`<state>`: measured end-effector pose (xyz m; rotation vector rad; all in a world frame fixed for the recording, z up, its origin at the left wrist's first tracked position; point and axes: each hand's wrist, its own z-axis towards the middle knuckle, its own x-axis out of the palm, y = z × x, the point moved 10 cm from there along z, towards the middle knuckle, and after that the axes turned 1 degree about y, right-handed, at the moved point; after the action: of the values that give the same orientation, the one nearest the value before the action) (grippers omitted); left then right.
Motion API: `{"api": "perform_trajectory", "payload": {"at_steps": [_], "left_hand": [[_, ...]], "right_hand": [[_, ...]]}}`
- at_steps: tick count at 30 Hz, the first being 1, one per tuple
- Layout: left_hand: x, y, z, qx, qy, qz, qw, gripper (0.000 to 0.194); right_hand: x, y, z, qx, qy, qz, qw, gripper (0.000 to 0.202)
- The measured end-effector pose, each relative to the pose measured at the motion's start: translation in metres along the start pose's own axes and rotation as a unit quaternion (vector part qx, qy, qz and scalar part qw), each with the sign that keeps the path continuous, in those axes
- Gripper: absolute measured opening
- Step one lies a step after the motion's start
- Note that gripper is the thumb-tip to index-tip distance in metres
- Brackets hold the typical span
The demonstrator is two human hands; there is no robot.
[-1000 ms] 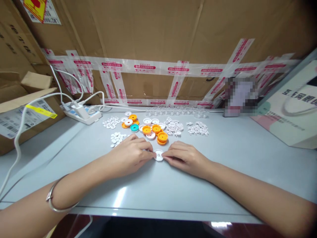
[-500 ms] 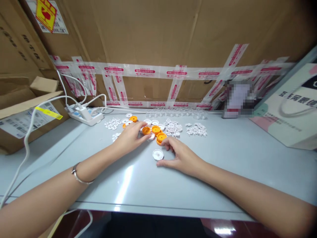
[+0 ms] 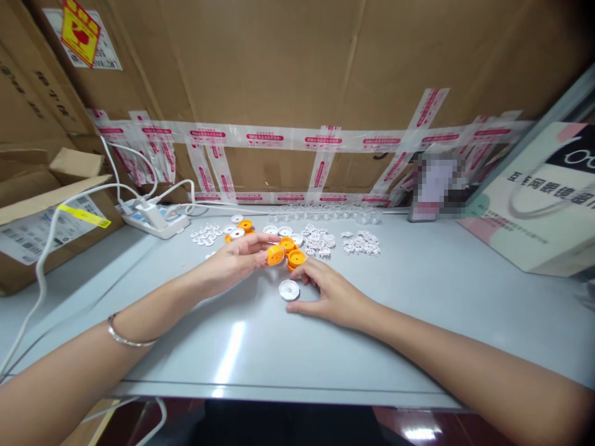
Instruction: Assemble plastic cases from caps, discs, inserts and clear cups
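Observation:
My left hand (image 3: 242, 257) pinches an orange round plastic piece (image 3: 275, 255), tilted partly on its side, between thumb and fingers. My right hand (image 3: 328, 290) is open, thumb and fingers apart. Its fingertips curve around the right side of a white round piece (image 3: 289, 290) lying on the table; whether they touch it I cannot tell. Just behind these fingers sits an orange piece (image 3: 296, 259) stacked on another. Another orange piece (image 3: 287, 245) is beside the held one. White rings (image 3: 284, 231) lie behind, partly hidden by my left hand.
Small white parts (image 3: 207, 234) lie at left, with white cut-out parts (image 3: 317, 240) and a similar pile (image 3: 362, 243) at right. Clear round parts (image 3: 325, 214) line the back. Around the grey table (image 3: 372, 359) stand a power strip (image 3: 155, 220), cardboard boxes (image 3: 279, 62) and a printed white box (image 3: 534, 204).
My left hand has lifted the orange piece from the group, drawn it slightly nearer and tipped it. My right hand stays beside the white piece. The view has shifted slightly.

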<state>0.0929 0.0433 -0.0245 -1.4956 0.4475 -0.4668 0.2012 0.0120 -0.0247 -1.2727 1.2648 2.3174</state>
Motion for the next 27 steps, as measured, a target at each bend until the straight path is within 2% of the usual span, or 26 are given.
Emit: {"api": "perform_trajectory", "payload": {"at_steps": [5,10,13,17,27], "left_hand": [[0.011,0.006,0.0,-0.021,0.051,0.054,0.997,0.031],[0.01,0.012,0.0,-0.054,0.062,0.166,0.983,0.026],[0.01,0.014,0.002,-0.04,0.07,0.231,0.97,0.028],[0.011,0.013,0.003,-0.01,0.087,0.268,0.959,0.032],[0.012,0.01,0.003,0.007,0.051,0.298,0.953,0.032]], "right_hand": [[0.001,-0.001,-0.001,0.001,0.002,0.009,1.0,0.022],[0.0,0.0,-0.002,-0.006,-0.001,0.013,1.0,0.023],[-0.001,0.0,-0.002,-0.009,-0.006,0.014,1.0,0.023],[-0.003,0.0,-0.002,-0.008,-0.012,0.011,1.0,0.023],[-0.003,0.001,-0.001,-0.012,-0.014,0.017,1.0,0.024]]}}
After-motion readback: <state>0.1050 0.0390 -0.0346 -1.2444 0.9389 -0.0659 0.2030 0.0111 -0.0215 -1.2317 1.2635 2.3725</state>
